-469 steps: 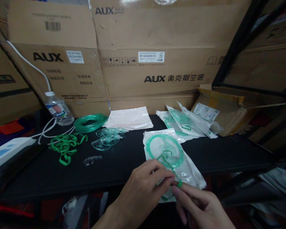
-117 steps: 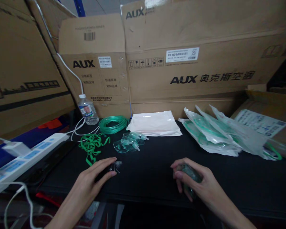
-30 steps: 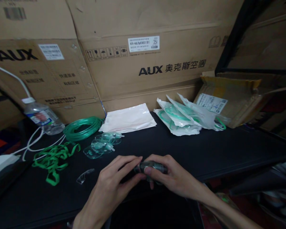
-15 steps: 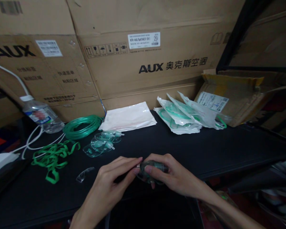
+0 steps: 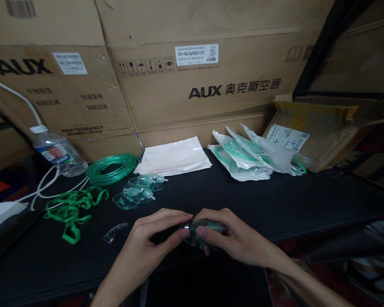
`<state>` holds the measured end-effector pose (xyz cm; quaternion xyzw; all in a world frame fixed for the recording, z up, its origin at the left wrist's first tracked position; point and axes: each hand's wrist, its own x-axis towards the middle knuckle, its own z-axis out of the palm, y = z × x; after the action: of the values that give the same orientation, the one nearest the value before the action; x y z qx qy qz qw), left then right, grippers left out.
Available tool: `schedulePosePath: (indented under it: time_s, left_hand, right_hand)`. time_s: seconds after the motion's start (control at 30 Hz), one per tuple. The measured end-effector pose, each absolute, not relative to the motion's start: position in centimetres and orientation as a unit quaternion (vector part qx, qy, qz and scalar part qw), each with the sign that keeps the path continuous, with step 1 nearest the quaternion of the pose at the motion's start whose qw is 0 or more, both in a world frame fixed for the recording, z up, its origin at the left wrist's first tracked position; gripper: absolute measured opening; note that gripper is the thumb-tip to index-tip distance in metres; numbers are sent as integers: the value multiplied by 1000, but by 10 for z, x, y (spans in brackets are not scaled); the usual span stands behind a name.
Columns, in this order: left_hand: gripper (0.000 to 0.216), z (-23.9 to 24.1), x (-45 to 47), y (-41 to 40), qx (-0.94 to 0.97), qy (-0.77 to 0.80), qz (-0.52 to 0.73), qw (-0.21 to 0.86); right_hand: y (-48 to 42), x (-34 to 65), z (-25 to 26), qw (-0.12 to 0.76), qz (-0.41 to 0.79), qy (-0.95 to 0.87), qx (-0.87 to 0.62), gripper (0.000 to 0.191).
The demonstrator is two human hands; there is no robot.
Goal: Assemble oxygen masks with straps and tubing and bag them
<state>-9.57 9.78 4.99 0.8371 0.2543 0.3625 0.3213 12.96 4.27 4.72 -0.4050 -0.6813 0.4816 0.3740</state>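
My right hand [image 5: 233, 238] is closed around a clear green-tinted mask [image 5: 202, 228] held just above the front of the black table [image 5: 307, 200]. My left hand [image 5: 150, 241] meets it from the left, fingers pinched at the mask's small end; what the fingertips hold there is hidden. A small clear plastic piece [image 5: 114, 233] lies on the table just left of my left hand.
Clear masks [image 5: 136, 194], loose green straps [image 5: 72, 209] and a green tubing coil [image 5: 110, 168] lie at left. Behind are a water bottle [image 5: 57, 153], white bags [image 5: 174, 155], sealed mask packs [image 5: 252, 155], an open carton [image 5: 316, 132] and cardboard boxes [image 5: 192, 72]. A black rack post [image 5: 326, 47] stands right.
Over the last second both hands stay together on the mask with only slight finger shifts. Earlier the hands were apart, the left at the small clear piece, the right on the mask.
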Motion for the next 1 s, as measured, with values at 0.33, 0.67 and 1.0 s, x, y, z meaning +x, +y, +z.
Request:
schedulePosePath:
  time_s: [0.33, 0.67, 1.0]
  left_hand:
    - [24, 51, -97, 94, 828, 267, 359, 339]
    - [24, 48, -97, 91, 832, 273, 379, 297]
    - [31, 43, -103, 93, 842, 252, 374, 296]
  right_hand:
    - [45, 128, 47, 375, 434, -703, -420, 12]
    - [43, 123, 43, 404, 364, -718, -435, 7]
    - [42, 125, 39, 398, 368, -723, -428, 15]
